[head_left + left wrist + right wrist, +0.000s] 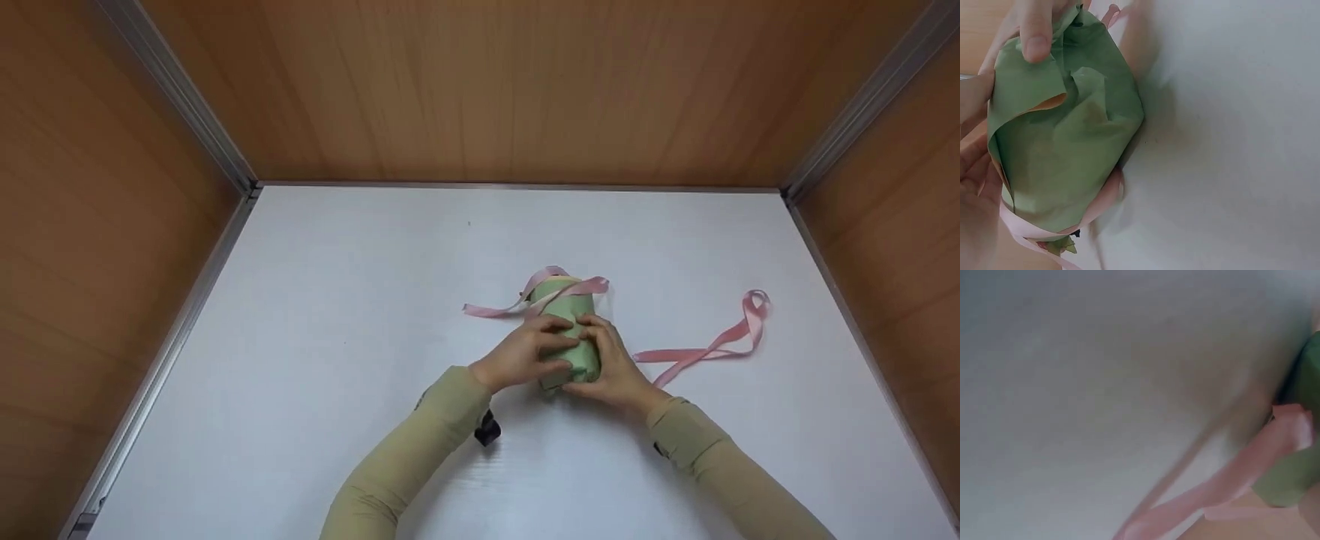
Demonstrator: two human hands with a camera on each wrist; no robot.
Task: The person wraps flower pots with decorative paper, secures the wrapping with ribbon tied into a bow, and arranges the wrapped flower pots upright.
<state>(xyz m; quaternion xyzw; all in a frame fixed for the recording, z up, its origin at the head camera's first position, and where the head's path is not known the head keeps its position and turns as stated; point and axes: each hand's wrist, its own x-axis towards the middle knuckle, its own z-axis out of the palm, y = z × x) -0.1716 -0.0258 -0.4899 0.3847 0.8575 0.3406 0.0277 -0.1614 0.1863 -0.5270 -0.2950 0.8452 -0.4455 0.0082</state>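
A bundle wrapped in green paper (571, 306) lies on the white tabletop, its far end pointing away from me. Pink ribbon (491, 310) crosses that far end, with loose tails to either side. My left hand (525, 351) holds the wrap from the left, fingers over its top. From the right, my right hand (619, 375) grips the near part, thumb at the bottom edge. In the left wrist view the paper (1055, 163) shows a folded flap and creases, and a bit of leaf (1061, 245) pokes out past the ribbon.
A second, looped pink ribbon (739, 331) lies on the white table (337, 300), right of the bundle, one tail running under the right wrist. A small black object (487, 430) shows beneath the left sleeve. Wooden panels (480, 90) enclose the back and both sides.
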